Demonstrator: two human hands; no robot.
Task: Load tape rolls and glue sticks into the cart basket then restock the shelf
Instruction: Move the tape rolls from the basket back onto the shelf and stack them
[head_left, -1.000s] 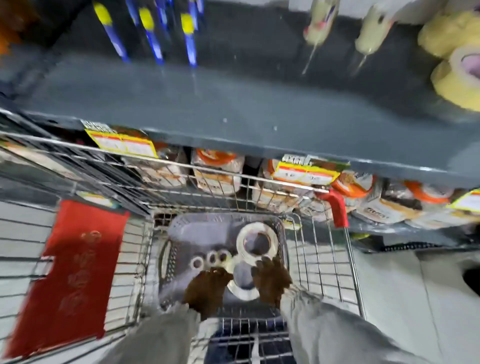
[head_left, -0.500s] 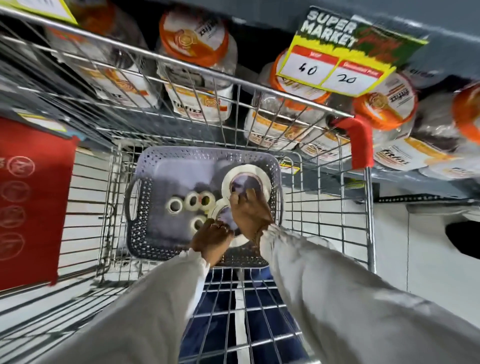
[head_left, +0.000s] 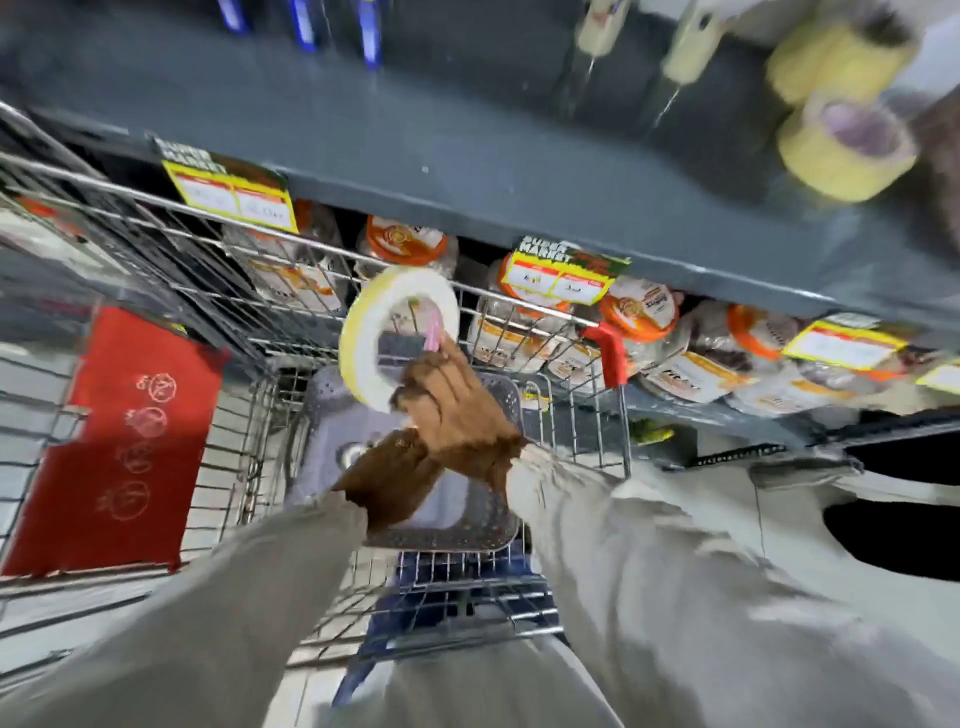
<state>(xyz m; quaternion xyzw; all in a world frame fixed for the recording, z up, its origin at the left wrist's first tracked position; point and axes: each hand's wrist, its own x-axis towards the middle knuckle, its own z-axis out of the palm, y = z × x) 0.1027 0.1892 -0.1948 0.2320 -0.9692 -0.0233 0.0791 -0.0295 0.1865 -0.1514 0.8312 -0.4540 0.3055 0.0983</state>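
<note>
Fingers (head_left: 415, 389) of the right hand (head_left: 457, 415) are clamped on the rim of a big tape roll (head_left: 397, 335), and it's up now, lifted clear of the grey basket (head_left: 467, 535) where it lay flat half a second ago! The roll is tilted on edge, above the basket toward twelve o'clock, in front of the cart's (head_left: 571, 312) wire wall. Left hand (head_left: 389, 483) is still low over the basket, just beside the right wrist; whether it grips anything, cannot tell. View has swung up again: the dark shelf (head_left: 467, 156) is back, with yellow tape rolls (head_left: 841, 140) at two o'clock.
</note>
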